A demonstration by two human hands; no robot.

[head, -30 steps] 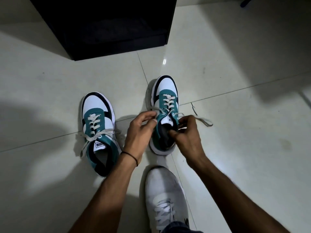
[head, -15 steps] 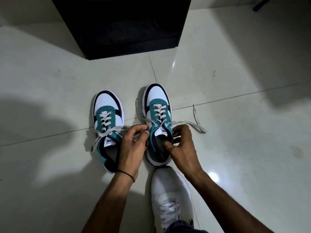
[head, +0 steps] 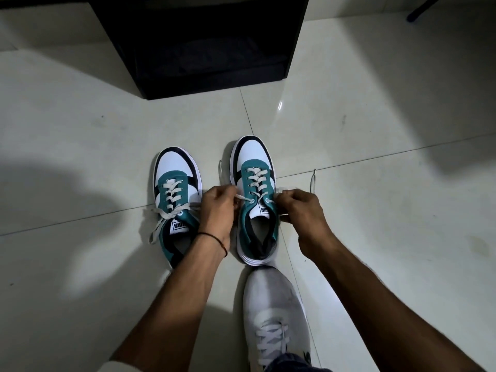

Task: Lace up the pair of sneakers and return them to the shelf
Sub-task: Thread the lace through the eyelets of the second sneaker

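Two white, teal and black sneakers stand side by side on the tiled floor, toes pointing away from me. The left sneaker (head: 175, 200) has its white lace threaded, the ends lying loose to its left. The right sneaker (head: 256, 197) sits between my hands. My left hand (head: 218, 209) pinches the left end of its white lace (head: 257, 181) at the top eyelet. My right hand (head: 300, 210) pinches the right end, whose tail (head: 312, 181) trails on the floor. The black shelf (head: 204, 41) stands open at the top of the view.
My own foot in a grey-white shoe (head: 273, 315) rests just behind the right sneaker's heel. Pale glossy floor tiles (head: 375, 130) spread on all sides, with dark shadows at the left and upper right. A dark leg of something (head: 421, 9) shows at the top right.
Both hands have moved from the sneaker's collar up to the top eyelets and now pull the lace ends apart sideways. The right sneaker has straightened beside the left one.
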